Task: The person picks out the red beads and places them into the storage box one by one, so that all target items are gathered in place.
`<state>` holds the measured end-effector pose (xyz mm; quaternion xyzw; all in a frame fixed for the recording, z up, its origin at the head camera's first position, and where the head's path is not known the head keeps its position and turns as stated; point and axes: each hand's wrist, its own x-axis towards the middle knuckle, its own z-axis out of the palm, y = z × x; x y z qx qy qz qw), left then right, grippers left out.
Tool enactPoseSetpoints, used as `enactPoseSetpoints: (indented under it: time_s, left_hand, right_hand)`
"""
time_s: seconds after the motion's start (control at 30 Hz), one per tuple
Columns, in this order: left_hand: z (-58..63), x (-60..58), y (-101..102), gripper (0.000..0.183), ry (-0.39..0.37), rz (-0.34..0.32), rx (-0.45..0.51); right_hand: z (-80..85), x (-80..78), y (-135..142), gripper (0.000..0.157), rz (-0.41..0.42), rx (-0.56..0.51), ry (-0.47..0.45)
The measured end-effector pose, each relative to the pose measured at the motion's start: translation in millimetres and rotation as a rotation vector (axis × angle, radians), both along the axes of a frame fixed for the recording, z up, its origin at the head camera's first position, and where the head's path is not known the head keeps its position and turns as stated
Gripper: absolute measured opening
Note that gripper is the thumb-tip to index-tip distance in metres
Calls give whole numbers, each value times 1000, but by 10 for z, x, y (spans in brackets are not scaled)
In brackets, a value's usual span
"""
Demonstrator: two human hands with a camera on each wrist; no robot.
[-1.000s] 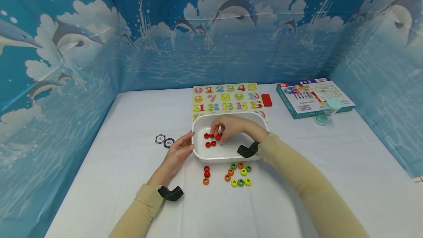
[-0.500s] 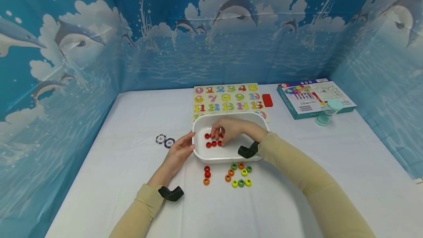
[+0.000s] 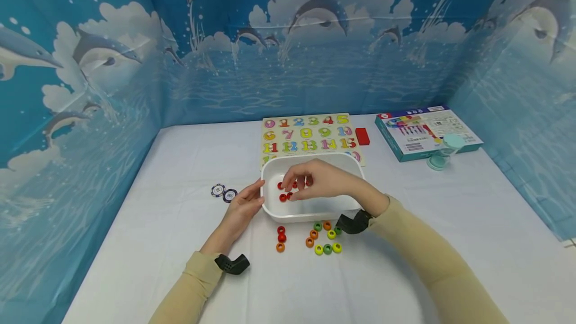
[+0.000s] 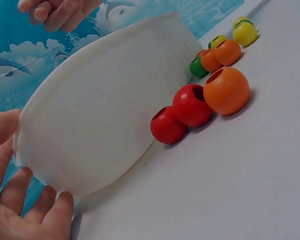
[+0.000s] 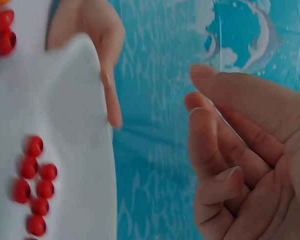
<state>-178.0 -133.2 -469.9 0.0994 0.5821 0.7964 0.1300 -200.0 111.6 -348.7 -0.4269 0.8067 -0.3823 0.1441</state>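
In the head view a white plastic tub [image 3: 328,207] holds several red beads [image 5: 45,189], set out in two short lines on its floor. My left hand [image 3: 242,209] rests against the tub's left end. In the left wrist view its thumb is at the rim and its fingertips are lower on the outer wall. Over the tub hovers my right hand [image 3: 321,179], fingers loosely bent; the right wrist view shows nothing between them. Beside the tub's front wall lie two red beads [image 4: 192,106] and an orange bead [image 4: 226,91] in a row.
More orange, green and yellow beads [image 3: 328,248] lie before the tub. Two round chips [image 3: 218,190] are to its left. Behind it are a number board [image 3: 307,134] and a red block [image 3: 362,136]. A box [image 3: 427,134] and a sand timer [image 3: 445,151] stand at right.
A red bead between my right fingers was set down in the tub's front line. That hand then rose and shifted towards me with fingers empty. The left hand stayed at the tub.
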Motion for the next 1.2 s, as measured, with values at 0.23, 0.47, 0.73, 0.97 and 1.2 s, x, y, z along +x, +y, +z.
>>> enactPoseSetpoints:
  time_s: [0.23, 0.47, 0.73, 0.97, 1.2]
  left_hand:
    - [22, 5, -17, 49, -9, -20, 7]
    - [140, 51, 3, 49, 49, -50, -29]
    - [22, -4, -3, 49, 16, -14, 18]
    - [-16, -14, -1, 49, 5, -1, 37]
    - [26, -3, -16, 49, -11, -11, 16]
  right_hand:
    - [-289, 421, -43, 23, 21, -33, -52]
    - [-584, 642, -67, 26, 62, -122, -125]
    - [-899, 736, -144, 27, -11, -85, -72]
    - [-1043, 731, -208, 27, -26, -57, 59]
    - [-1106, 725, -234, 29, -26, -30, 81]
